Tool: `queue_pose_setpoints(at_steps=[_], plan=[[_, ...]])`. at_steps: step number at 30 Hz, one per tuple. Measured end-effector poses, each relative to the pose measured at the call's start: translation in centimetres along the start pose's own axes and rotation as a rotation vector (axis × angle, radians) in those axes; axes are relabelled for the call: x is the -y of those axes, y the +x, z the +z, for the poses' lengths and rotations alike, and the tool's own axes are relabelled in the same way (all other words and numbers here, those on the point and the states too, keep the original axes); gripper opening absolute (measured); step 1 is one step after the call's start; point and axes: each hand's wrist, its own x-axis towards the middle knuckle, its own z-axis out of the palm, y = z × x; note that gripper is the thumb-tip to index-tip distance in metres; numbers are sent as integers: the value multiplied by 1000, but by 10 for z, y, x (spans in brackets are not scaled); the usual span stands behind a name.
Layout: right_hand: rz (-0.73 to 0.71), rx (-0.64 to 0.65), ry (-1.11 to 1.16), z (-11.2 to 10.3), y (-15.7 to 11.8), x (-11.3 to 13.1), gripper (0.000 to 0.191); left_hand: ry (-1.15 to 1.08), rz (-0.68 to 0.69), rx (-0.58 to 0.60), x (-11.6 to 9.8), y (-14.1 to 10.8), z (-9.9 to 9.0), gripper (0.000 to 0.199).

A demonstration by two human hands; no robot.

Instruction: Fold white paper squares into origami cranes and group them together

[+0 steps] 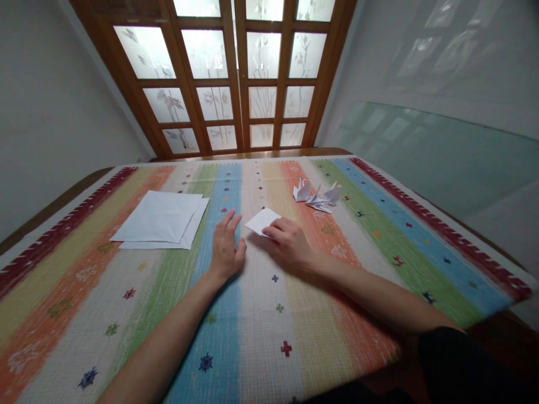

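A small folded white paper (261, 220) is held at its right corner by my right hand (288, 238), with the fingers closed on it just above the cloth. To its left, my left hand (227, 247) is open over the blue stripe, fingers apart and nothing in them. Flat white sheets (158, 217) lie stacked, slightly offset, on the left part of the table. Folded white paper cranes (322, 197) sit grouped beyond my right hand, at the right.
A striped, patterned cloth (261, 348) covers the table. Beyond the far table edge stand wooden doors (240, 84) with frosted panes. A glass panel (442, 151) leans along the right wall.
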Motion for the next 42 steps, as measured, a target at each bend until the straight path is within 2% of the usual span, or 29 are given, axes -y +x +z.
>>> queue_pose_setpoints(at_steps=[2, 3, 5, 7, 9, 11, 14, 17, 19, 23, 28, 33, 42], plan=[[-56, 156, 17, 5, -6, 3, 11, -11, 32, 90, 2, -1, -1, 51], [-70, 187, 72, 6, -8, 3, 15, -18, 42, 153, 4, -2, 0, 51], [-30, 116, 212, 6, -13, -1, 21, -20, 41, 277, 6, -2, 2, 59], [121, -71, 336, 4, -15, -12, 22, -10, 21, 366, 5, -1, 6, 73], [326, -221, 441, 2, -16, -29, 23, 5, -3, 404, 2, 1, 11, 87], [481, -304, 533, 3, -18, -46, 22, 16, -28, 411, -5, 3, 16, 97], [616, -293, 643, 7, -21, -61, 25, 43, -75, 415, -17, 8, 22, 103], [698, -173, 746, 10, -23, -60, 31, 93, -119, 422, -25, 11, 27, 103], [706, -129, 810, 8, -21, -54, 33, 105, -124, 428, -26, 11, 28, 98], [710, -169, 898, 5, -14, -44, 32, 83, -98, 432, -21, 8, 27, 88], [669, -165, 976, 5, -8, -39, 37, 36, -59, 424, -17, 6, 24, 89], [640, -141, 1086, 5, -10, -35, 39, 24, -78, 448, -18, 7, 22, 92], [485, -94, 878, -1, -18, -34, 24, 73, -107, 476, -24, 10, 21, 86]])
